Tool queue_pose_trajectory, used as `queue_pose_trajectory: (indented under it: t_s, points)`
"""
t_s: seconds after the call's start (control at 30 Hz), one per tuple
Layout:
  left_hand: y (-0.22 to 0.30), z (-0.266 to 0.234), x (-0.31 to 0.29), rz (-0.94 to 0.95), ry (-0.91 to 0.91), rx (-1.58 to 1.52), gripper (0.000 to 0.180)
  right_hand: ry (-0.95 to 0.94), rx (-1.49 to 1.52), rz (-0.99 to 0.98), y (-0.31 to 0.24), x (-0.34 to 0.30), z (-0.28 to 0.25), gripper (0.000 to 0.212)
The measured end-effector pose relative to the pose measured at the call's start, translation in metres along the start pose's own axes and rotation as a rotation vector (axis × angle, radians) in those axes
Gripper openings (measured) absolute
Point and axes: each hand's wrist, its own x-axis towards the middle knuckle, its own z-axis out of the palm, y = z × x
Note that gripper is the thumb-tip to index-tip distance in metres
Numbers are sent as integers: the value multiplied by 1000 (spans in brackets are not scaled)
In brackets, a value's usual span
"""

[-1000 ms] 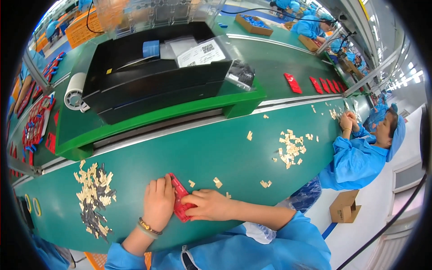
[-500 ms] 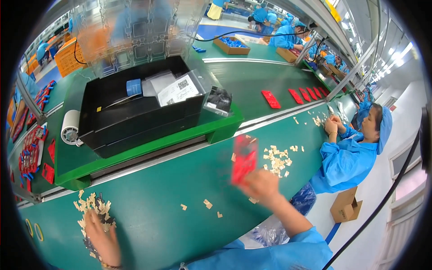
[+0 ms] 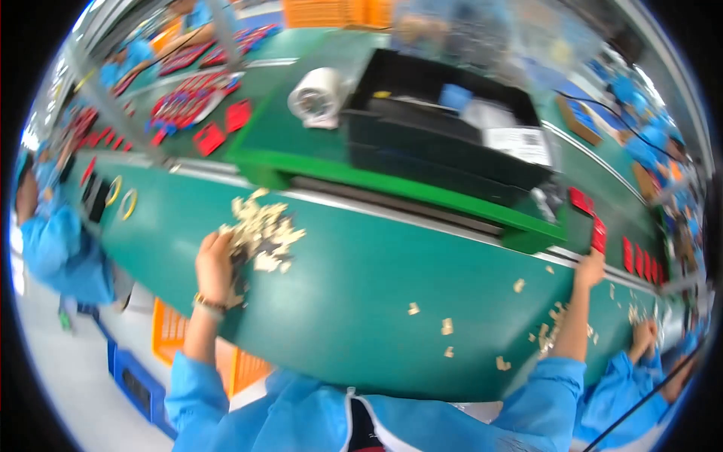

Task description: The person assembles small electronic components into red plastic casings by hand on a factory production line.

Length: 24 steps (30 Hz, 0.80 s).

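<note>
The black bin [image 3: 444,147] sits on a green stand [image 3: 503,218] beyond the green surface [image 3: 346,301], and to the right of the bin, slightly nearer the person, the right hand [image 3: 590,269] holds a red plate [image 3: 599,236] by its near end, the fingers closed on it; blur hides their exact grip. Another red plate [image 3: 578,199] lies just beyond the held one, right of the bin, and whether the two touch cannot be told. Farther right of the bin stretches a row of red plates [image 3: 639,263]. The left hand [image 3: 214,264] is to the left of the bin and nearer the person, at the left edge of a pile of cream pieces [image 3: 256,220] mixed with dark ones. Its fingers lie close together, but whether they pinch a piece cannot be told. Loose cream pieces [image 3: 447,326] are scattered nearer the person than the bin. Just left of the bin stands a white roll [image 3: 316,94], and well to its left lie two yellow rings [image 3: 129,204].
</note>
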Motion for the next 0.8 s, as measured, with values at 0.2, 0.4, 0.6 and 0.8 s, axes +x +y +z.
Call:
queue_pose_trajectory:
  t_s: [0.2,0.4,0.6,0.8]
  points:
    - [17,-14,17,-344,-138,-408,15,59,-94,-239,0,12,-19,55]
    - [40,-12,13,-218,-226,-484,11,-256,-130,-335,-21,12,-44,36]
    - [59,-1,6,145,-100,-472,16,53,803,-103,-81,-88,-170,19]
    - [137,11,10,513,-56,-539,27,-110,952,-1040,-190,-224,-315,33]
